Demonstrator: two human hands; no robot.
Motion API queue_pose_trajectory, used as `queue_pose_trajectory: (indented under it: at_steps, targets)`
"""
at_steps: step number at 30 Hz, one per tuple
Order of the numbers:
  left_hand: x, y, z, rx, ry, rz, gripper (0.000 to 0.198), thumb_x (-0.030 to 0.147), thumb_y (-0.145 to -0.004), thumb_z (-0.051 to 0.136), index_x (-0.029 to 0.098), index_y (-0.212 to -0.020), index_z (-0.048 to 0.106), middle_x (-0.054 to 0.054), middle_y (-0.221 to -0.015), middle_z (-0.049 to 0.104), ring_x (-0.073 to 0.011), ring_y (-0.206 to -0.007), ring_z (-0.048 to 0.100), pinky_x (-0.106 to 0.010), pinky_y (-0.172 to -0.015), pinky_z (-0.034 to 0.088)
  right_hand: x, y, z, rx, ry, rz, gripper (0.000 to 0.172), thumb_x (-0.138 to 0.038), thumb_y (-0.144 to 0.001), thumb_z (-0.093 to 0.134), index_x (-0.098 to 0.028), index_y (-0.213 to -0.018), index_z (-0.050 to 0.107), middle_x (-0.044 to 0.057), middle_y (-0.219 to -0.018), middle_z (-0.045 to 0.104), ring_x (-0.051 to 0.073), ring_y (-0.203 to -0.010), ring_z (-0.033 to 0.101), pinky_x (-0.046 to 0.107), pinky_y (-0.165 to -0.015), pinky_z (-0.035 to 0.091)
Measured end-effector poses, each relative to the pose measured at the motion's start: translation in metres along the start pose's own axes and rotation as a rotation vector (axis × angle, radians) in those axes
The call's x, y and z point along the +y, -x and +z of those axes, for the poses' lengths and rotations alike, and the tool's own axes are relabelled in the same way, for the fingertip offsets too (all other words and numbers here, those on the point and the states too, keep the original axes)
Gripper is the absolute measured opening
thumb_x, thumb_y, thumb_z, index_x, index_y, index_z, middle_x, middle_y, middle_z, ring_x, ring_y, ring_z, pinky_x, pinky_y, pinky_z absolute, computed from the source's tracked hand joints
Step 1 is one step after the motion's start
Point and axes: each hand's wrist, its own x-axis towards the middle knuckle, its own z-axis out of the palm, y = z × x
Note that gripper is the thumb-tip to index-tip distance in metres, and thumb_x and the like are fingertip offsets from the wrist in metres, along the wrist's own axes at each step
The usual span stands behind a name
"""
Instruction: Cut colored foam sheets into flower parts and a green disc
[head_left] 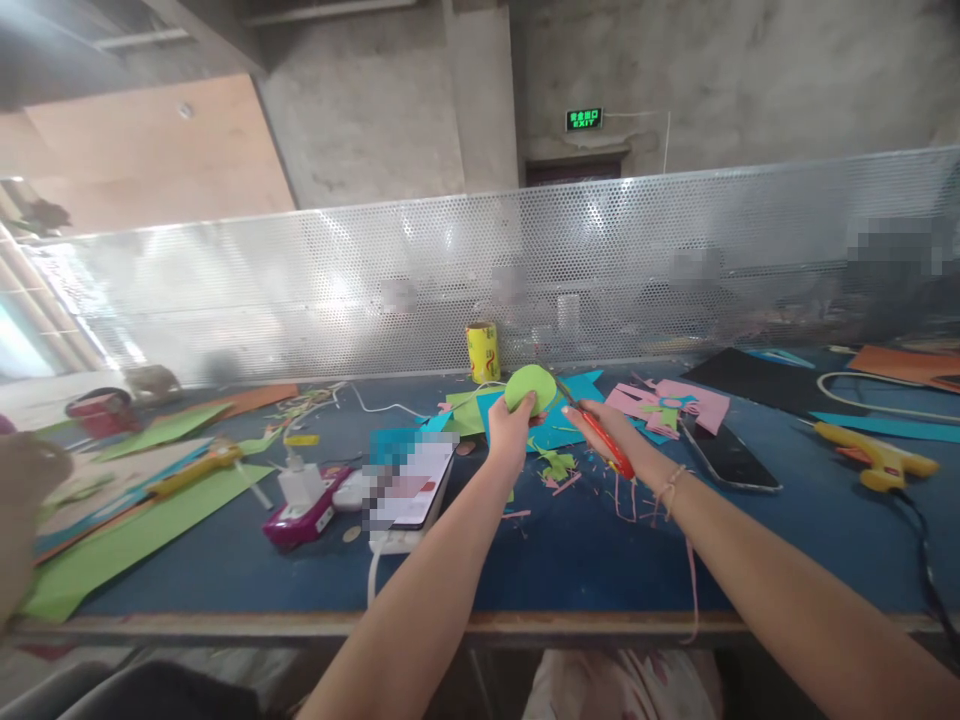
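My left hand [512, 424] pinches a round piece of light green paper [531, 385] by its near edge, raised above the table. In my right hand [609, 428] is a pair of scissors with red handles [616, 456]; the dark blades reach up to the right edge of the green circle. Whether the blades are apart or closed is too small to tell. Beneath both hands lie blue paper [551, 425], crumpled green scraps [556, 464] and thin pink strips.
A yellow can [482, 352] stands by the perforated metal screen [360, 290]. To the right are pink paper [705, 402], a dark phone [731, 458] and a yellow glue gun [874, 450]. Leftward sit a propped phone [424, 485], a purple power strip [304, 520] and green sheets [150, 545].
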Motion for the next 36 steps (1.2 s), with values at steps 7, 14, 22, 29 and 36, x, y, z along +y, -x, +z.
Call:
queue_pose_trajectory:
  at_steps: [7,14,22,29,36]
  targets:
    - [-0.002,-0.005,-0.006,0.026,0.077,0.012,0.029,0.031,-0.062,0.07,0.01,-0.08,0.062,-0.004,-0.073,0.064,-0.0104,-0.054,0.058,-0.024,-0.055,0.051,0.008,0.001,-0.004,0.042,0.177,-0.138,0.041,-0.056,-0.077,0.046,-0.02,-0.06,0.035,-0.005,-0.046,0.035,0.008,-0.045,0.03,0.023,-0.046,0.023]
    - [-0.005,-0.007,-0.005,0.038,0.126,-0.013,0.027,0.031,-0.064,0.069,0.012,-0.083,0.062,-0.006,-0.084,0.066,-0.0145,-0.069,0.063,-0.026,-0.062,0.053,0.014,-0.001,0.005,0.056,0.129,-0.12,0.039,-0.052,-0.08,0.04,-0.021,-0.059,0.034,-0.004,-0.046,0.036,0.01,-0.043,0.036,0.024,-0.046,0.025]
    - [-0.003,0.0,0.0,0.005,0.111,-0.048,0.027,0.025,-0.063,0.071,0.012,-0.085,0.061,-0.004,-0.074,0.065,-0.011,-0.053,0.061,-0.025,-0.057,0.052,0.011,-0.002,0.009,0.025,0.017,-0.017,0.037,-0.054,-0.078,0.038,-0.021,-0.061,0.038,-0.003,-0.046,0.039,0.012,-0.044,0.04,0.025,-0.047,0.031]
    - [-0.002,0.002,0.001,0.02,0.1,-0.065,0.028,0.022,-0.054,0.076,0.011,-0.075,0.06,-0.001,-0.063,0.061,-0.0094,-0.049,0.057,-0.025,-0.056,0.05,0.009,0.005,0.01,-0.078,-0.174,0.076,0.043,-0.062,-0.079,0.035,-0.021,-0.069,0.042,-0.003,-0.051,0.046,0.009,-0.041,0.04,0.022,-0.041,0.031]
    - [-0.003,0.001,0.002,-0.006,0.06,-0.059,0.026,0.022,-0.052,0.075,0.011,-0.072,0.06,0.001,-0.055,0.058,-0.0093,-0.047,0.055,-0.024,-0.054,0.047,0.008,0.007,0.01,-0.124,-0.278,0.15,0.046,-0.066,-0.078,0.036,-0.021,-0.073,0.043,-0.004,-0.053,0.045,0.008,-0.039,0.04,0.021,-0.038,0.033]
